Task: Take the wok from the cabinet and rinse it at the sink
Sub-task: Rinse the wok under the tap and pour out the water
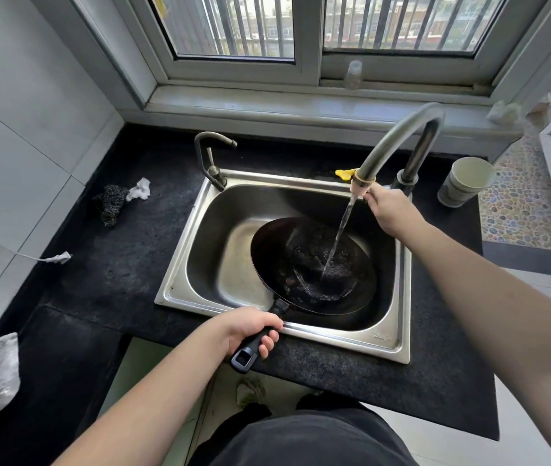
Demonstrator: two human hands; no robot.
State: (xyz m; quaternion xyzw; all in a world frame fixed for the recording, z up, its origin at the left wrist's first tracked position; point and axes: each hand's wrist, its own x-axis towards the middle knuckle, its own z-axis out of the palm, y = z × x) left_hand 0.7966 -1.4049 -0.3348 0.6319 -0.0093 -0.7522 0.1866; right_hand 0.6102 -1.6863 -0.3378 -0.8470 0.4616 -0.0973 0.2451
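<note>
Wok [314,267] in sink [398,344] under water; L hand [253,327] grips handle, R hand [386,210] prob. pinches faucet tip [361,183].

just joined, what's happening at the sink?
A person is rinsing a wok in the sink. The left hand grips the wok's handle at the sink's near rim, so the pan sits tilted in the basin. The right hand holds the nozzle at the end of the faucet, aiming it. Water is running into the wok and pooling in its bottom.
</note>
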